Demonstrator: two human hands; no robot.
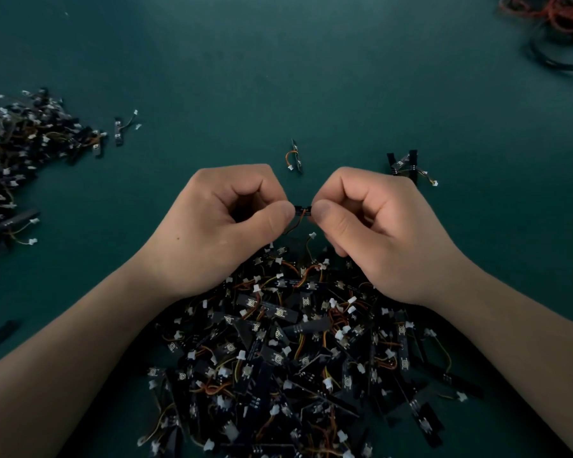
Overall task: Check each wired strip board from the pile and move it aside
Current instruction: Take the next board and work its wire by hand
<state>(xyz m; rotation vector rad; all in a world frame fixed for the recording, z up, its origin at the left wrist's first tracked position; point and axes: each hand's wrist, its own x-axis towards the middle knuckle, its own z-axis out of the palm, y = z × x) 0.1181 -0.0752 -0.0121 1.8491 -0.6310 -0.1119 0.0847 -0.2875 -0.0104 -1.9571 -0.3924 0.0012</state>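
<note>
A dark teal-green counter [311, 77] fills the whole view. Its surface is matte and plain, a little paler across the upper middle and dimmer toward the corners. In the far top right corner a loose tangle of wires [556, 14], red and orange, lies on the counter. Just below it, and partly beneath it, loops of thicker black cable [553, 59] curve across the surface. The upper and right edges of the view cut off both the wires and the cable.
</note>
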